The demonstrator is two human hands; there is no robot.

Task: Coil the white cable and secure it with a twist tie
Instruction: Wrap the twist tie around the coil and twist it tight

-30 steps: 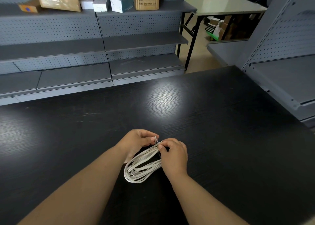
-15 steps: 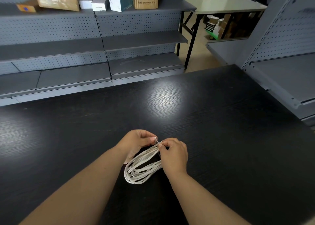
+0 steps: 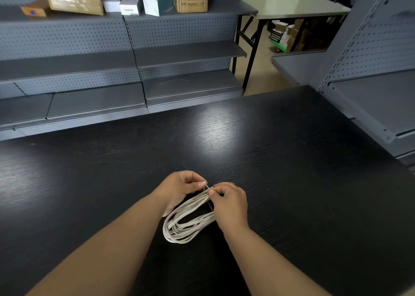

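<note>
Near the bench's [image 3: 292,183] front edge, left hand [image 3: 179,188] and right hand [image 3: 231,203] pinched a twist tie [image 3: 207,187] on the coiled white cable [image 3: 186,226].

- The white cable [image 3: 186,219] is flat and gathered into a long coil of several loops. Its rounded near end lies on the dark surface [image 3: 292,183], and its far end is bunched narrow between the two hands.
- The twist tie [image 3: 206,186] is a thin pale strip at the bunched far end of the coil, pinched by the fingertips of the left hand [image 3: 179,188] and the right hand [image 3: 231,203].
</note>
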